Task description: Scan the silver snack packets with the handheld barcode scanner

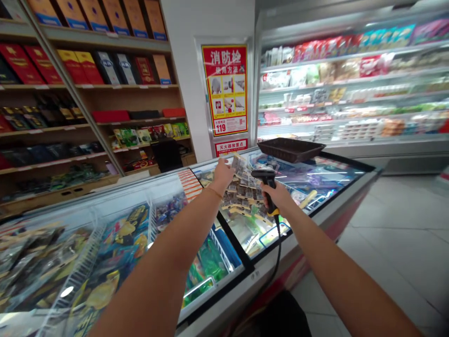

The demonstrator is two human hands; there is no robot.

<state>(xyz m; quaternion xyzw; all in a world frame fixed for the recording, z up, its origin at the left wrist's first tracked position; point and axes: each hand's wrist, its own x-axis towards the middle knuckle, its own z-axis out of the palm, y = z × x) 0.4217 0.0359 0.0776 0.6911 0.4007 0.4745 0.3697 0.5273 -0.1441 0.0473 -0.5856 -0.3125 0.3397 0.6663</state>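
My right hand (272,195) grips a black barcode scanner (265,180) by its handle, and a dark cable (277,250) hangs from the handle's yellow end. The scanner's head is turned left, towards my other hand. At the far side of the freezer's glass top, my left hand (223,173) pinches the edge of a small flat packet (238,164) with a pale border. Many similar packets (242,192) lie spread in overlapping rows on the glass, below and between both hands. Print on the packets is too small to read.
A dark plastic tray (291,149) rests on the far right of the chest freezer (224,290). Frozen goods show through its glass lids. Behind stand shelves of boxes (87,65), a red fire-hydrant sign (225,89) and a lit open fridge (351,84). Tiled floor (389,234) lies right.
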